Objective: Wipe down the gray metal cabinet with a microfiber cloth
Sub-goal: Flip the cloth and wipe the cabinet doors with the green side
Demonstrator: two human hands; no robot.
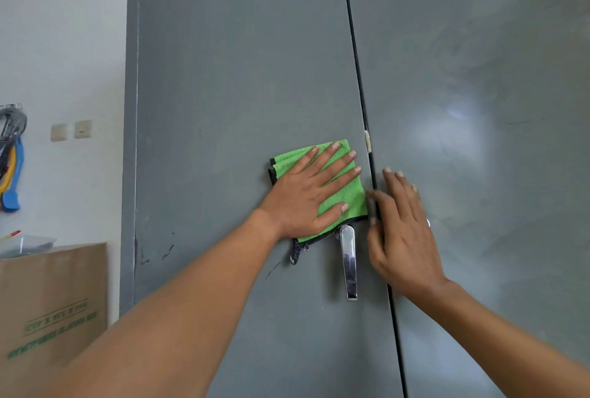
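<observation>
I press my left hand (pixel 308 196) flat, fingers spread, on the folded green microfiber cloth (pixel 319 188), which lies against the tall gray metal cabinet (pixel 223 78) just above its chrome lever handle (pixel 348 262). My right hand (pixel 400 231), blurred, fingers straight and holding nothing, rests right of that handle.

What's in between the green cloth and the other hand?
In the head view, the dark seam where the two cabinet doors meet runs between the green cloth and the right hand, whose thumb lies across it.
</observation>
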